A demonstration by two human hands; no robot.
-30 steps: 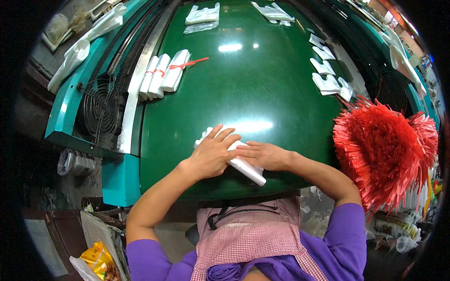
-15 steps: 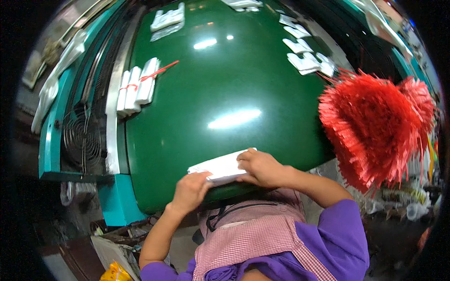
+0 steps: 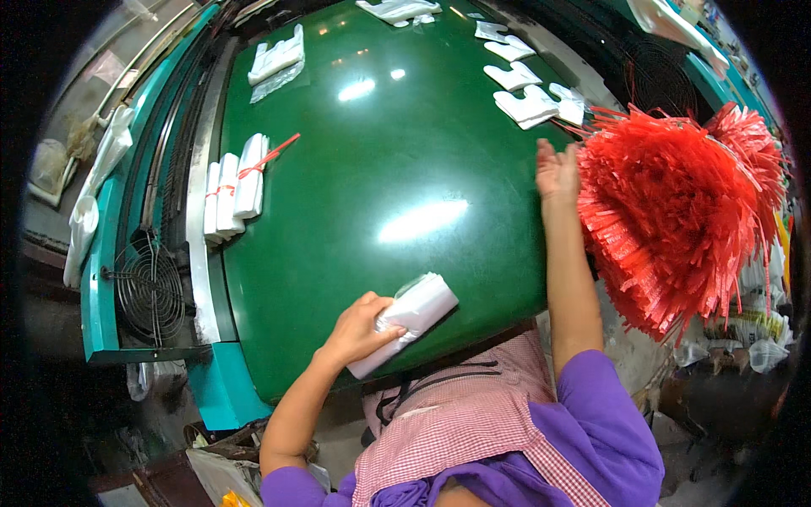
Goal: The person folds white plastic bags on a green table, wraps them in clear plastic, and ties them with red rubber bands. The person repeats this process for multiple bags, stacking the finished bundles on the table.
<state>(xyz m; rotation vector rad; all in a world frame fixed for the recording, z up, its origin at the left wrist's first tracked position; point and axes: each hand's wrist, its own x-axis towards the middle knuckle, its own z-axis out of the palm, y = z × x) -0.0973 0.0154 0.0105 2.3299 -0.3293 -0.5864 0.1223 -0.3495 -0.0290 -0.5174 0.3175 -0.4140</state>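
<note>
A folded bundle of white plastic bags [image 3: 422,306] lies aslant at the near edge of the green table. My left hand [image 3: 363,329] is wrapped round its lower left part, with the thumb on top. My right arm reaches forward, and my right hand [image 3: 557,171] is raised over the right edge of the table. Its fingers are apart and slightly blurred, and I see nothing in them. Just to its right hangs a large mass of red plastic strips [image 3: 667,220], with thin strands sticking out toward the hand.
Rolled white bundles tied with red strips [image 3: 239,188] lie at the table's left edge. Small white cut pieces [image 3: 525,106] are spread at the far right. More white bags lie at the far left [image 3: 277,57] and far middle [image 3: 399,10]. A teal machine frame [image 3: 95,291] flanks the left.
My right hand has let go of the white bundle and moved forward and right, beside the red strips. The bundle has turned more steeply in my left hand.
</note>
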